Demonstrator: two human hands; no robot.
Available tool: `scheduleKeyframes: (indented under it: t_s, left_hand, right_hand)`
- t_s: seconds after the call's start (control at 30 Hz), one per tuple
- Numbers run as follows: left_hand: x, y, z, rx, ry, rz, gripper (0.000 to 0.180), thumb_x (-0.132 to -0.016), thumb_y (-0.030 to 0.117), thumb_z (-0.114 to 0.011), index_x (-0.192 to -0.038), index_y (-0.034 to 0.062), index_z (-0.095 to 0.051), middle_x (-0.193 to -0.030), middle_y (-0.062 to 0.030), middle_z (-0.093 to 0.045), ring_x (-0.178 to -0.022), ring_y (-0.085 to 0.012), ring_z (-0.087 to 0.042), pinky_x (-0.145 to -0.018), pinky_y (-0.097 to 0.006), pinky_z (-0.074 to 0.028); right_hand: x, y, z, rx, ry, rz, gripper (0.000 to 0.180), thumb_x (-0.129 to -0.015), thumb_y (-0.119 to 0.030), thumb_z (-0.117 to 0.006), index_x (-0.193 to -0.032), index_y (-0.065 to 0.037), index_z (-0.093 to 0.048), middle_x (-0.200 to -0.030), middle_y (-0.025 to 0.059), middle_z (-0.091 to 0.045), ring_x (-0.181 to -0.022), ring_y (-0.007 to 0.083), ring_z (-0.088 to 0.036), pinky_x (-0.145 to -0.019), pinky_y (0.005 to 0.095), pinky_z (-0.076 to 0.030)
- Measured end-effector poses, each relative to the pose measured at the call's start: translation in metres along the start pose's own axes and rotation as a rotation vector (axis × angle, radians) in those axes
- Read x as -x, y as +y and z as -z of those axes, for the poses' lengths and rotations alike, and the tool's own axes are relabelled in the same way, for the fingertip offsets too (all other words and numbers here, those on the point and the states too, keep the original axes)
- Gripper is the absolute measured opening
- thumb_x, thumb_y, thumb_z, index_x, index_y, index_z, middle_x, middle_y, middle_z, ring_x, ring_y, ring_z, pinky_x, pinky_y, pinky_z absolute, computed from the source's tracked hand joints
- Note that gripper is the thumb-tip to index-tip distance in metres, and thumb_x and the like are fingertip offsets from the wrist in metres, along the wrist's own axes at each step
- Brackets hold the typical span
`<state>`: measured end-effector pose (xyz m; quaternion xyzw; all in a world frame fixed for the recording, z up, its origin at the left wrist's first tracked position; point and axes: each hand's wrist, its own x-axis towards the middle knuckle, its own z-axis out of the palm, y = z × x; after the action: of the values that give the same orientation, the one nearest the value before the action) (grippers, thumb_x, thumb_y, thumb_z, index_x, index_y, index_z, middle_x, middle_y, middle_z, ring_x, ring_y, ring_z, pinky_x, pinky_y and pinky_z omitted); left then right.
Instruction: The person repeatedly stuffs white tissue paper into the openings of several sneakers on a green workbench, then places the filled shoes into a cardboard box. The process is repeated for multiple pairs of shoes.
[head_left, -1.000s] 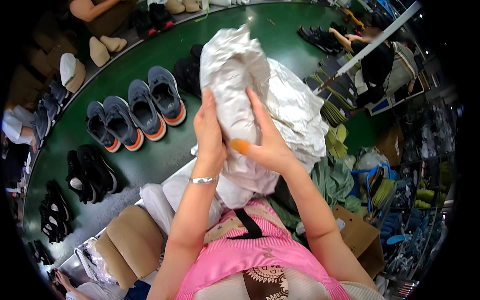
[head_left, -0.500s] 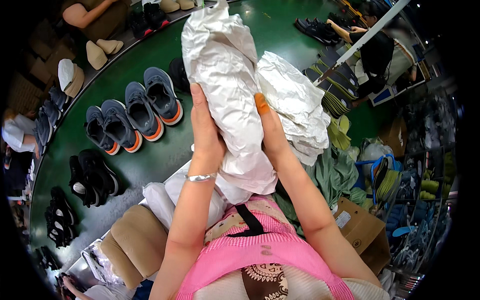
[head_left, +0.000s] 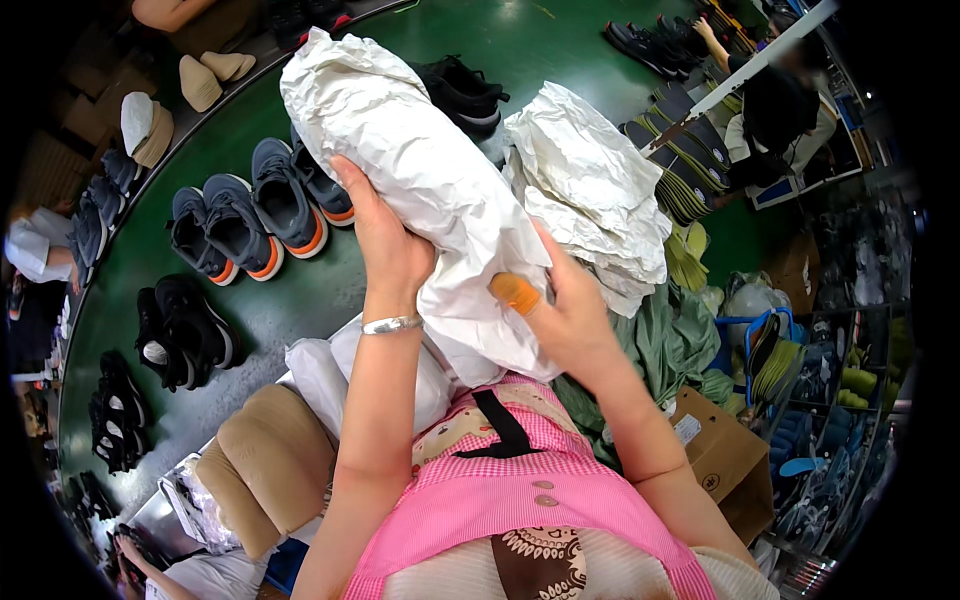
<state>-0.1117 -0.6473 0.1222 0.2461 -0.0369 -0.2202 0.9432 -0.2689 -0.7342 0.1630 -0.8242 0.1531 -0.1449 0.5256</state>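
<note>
A long wad of crumpled white paper [head_left: 410, 150] slants in front of me, its far end tipped to the left. My left hand [head_left: 393, 240] is wrapped round its left side, thumb on top. Lower down, my right hand [head_left: 568, 315] grips the near right end, with an orange covering on the thumb. Whether anything is inside the paper cannot be seen. Just right of the wad lies a stack of crumpled white paper sheets [head_left: 590, 170]. Behind the wad sits a black shoe [head_left: 465, 95]; grey shoes with orange heels [head_left: 240, 230] stand to its left, one partly hidden.
The green table [head_left: 330, 290] has a curved far edge. Black shoes [head_left: 190, 330] stand at left, near beige padded forms [head_left: 275, 460]. To the right are dark insoles with green edges [head_left: 690, 150], green cloth [head_left: 675, 340], a cardboard box [head_left: 720, 450] and a co-worker [head_left: 780, 110].
The wad's far end has swung left and down, uncovering the black shoe and covering part of a grey one. My right hand has slid toward the near end.
</note>
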Motion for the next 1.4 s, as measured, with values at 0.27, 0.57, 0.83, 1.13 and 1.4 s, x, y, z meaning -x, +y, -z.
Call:
scheduleKeyframes:
  t_s: [0.27, 0.57, 0.83, 1.13, 1.4]
  left_hand:
    - [0.024, -0.003, -0.05, -0.036, -0.018, 0.021, 0.065, -0.094, 0.056, -0.036, -0.137, 0.0071, -0.035, -0.135, -0.0066, -0.044, -0.12, -0.022, -0.047, -0.1, -0.036, -0.04]
    - [0.06, -0.03, -0.013, -0.597, -0.442, -0.157, 0.055, -0.098, 0.043, -0.04, -0.136, 0.0054, -0.033, -0.134, -0.0076, -0.044, -0.121, -0.0189, -0.044, -0.101, -0.034, -0.036]
    - [0.059, -0.03, -0.017, -0.575, -0.432, -0.128, 0.042, -0.096, 0.034, -0.05, -0.112, -0.0036, -0.056, -0.101, -0.0083, -0.064, -0.094, -0.0124, -0.058, -0.083, -0.027, -0.045]
    - [0.039, -0.039, -0.003, -1.12, -0.308, -0.397, 0.047, -0.095, 0.037, -0.049, -0.119, -0.0033, -0.054, -0.113, -0.0079, -0.059, -0.1, -0.0179, -0.055, -0.091, -0.03, -0.04]
    - [0.052, -0.077, -0.01, -0.172, 0.294, 0.237, 0.054, -0.099, 0.047, -0.031, -0.141, 0.013, -0.032, -0.135, -0.0037, -0.045, -0.127, -0.0179, -0.039, -0.106, -0.033, -0.028]
  right_hand:
    - [-0.022, 0.045, -0.006, 0.465, 0.279, 0.351, 0.027, -0.068, -0.005, -0.066, -0.094, -0.008, -0.065, -0.099, 0.0098, -0.058, -0.09, 0.0288, -0.05, -0.077, 0.0384, -0.038]
    - [-0.006, 0.071, -0.005, -1.039, -0.046, -0.327, 0.066, -0.088, -0.019, -0.059, -0.142, -0.002, -0.027, -0.144, 0.01, -0.036, -0.13, 0.0219, -0.037, -0.107, 0.0324, -0.031]
    - [-0.001, 0.084, 0.008, -1.848, -0.211, -0.249, 0.048, -0.095, -0.029, -0.042, -0.134, -0.001, -0.04, -0.136, 0.0117, -0.046, -0.122, 0.0244, -0.047, -0.103, 0.0361, -0.038]
    - [-0.026, 0.071, -0.003, -1.537, 0.25, -0.453, 0.041, -0.098, -0.031, -0.035, -0.131, -0.009, -0.044, -0.129, 0.0115, -0.051, -0.117, 0.024, -0.052, -0.1, 0.0395, -0.042]
    - [-0.058, 0.087, -0.013, -1.299, 0.255, -0.382, 0.031, -0.094, -0.027, -0.048, -0.114, -0.004, -0.055, -0.104, 0.0075, -0.061, -0.092, 0.0157, -0.06, -0.079, 0.0293, -0.049]
